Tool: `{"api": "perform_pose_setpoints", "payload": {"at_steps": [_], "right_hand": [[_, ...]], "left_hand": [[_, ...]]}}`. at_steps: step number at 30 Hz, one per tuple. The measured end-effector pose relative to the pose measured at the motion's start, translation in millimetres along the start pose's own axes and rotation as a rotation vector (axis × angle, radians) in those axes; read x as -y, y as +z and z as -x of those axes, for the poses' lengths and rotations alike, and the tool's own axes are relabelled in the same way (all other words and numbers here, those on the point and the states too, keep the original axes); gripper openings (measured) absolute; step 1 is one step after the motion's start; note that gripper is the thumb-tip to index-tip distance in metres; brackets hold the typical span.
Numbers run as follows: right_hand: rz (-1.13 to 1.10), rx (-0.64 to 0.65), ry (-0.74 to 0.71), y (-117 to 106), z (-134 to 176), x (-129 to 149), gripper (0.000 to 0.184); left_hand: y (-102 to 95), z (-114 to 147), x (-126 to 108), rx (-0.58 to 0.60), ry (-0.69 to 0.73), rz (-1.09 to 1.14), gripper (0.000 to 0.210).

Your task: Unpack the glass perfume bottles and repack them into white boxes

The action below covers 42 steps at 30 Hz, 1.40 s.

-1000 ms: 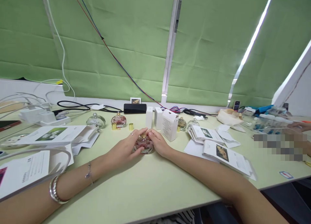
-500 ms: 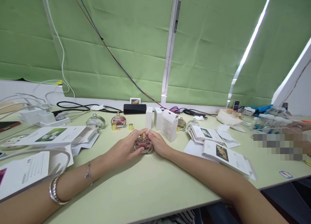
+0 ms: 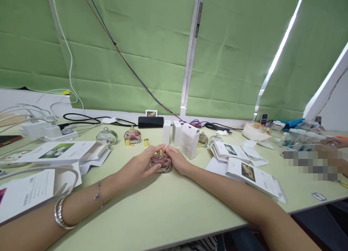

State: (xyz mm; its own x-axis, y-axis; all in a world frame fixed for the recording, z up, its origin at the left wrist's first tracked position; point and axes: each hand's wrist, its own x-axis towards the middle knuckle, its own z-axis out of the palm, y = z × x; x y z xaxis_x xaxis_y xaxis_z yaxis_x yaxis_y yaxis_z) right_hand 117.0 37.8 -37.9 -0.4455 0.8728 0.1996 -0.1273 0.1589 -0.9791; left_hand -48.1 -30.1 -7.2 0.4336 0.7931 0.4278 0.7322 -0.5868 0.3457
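Note:
A round glass perfume bottle (image 3: 164, 163) with pinkish-red contents and a gold neck stands upright on the table, between both hands. My left hand (image 3: 141, 164) is closed around its left side, thumb across the lower front and fingers at the neck. On the other side my right hand (image 3: 177, 159) wraps the bottle, fingertips near the gold neck. Just behind stand a gold cap (image 3: 146, 142) and a similar red bottle (image 3: 132, 135). An upright white box (image 3: 189, 141) with small print is close to my right hand.
Opened flat cartons lie left (image 3: 62, 151) and right (image 3: 252, 175). Clear bottles stand at left (image 3: 107, 136) and right (image 3: 216, 138). A black phone (image 3: 151, 122) and cables line the back. At far right, another person's hand (image 3: 333, 144) is near small containers (image 3: 301, 138).
Both of my hands and the bottle stay practically in place. The other person's hand at the far right has shifted slightly.

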Motion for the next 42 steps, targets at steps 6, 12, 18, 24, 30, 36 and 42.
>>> {"api": "perform_pose_setpoints", "payload": {"at_steps": [6,12,18,24,30,36,42], "right_hand": [[-0.063,-0.03,0.046,-1,-9,-2,0.016],[0.146,-0.016,-0.011,-1,-25,-9,0.011],[0.808,0.015,-0.274,14,-47,-6,0.032],[1.143,0.065,-0.342,30,-68,-2,0.064],[1.203,0.205,-0.276,34,-76,0,0.058],[1.003,0.2,-0.319,29,-85,-10,0.04],[0.722,0.017,-0.318,21,-89,-23,0.029]], "left_hand": [[-3.5,1,-1,0.009,0.078,0.021,0.048],[-2.8,12,-11,0.125,0.279,0.109,0.053],[-0.3,13,-14,0.159,0.268,0.078,0.053],[-0.1,9,-4,0.114,0.232,0.032,0.054],[1.6,9,0,0.09,0.225,-0.015,0.057],[4.0,7,1,0.088,0.215,-0.009,0.058],[7.7,8,4,0.047,0.174,-0.016,0.056]]}}
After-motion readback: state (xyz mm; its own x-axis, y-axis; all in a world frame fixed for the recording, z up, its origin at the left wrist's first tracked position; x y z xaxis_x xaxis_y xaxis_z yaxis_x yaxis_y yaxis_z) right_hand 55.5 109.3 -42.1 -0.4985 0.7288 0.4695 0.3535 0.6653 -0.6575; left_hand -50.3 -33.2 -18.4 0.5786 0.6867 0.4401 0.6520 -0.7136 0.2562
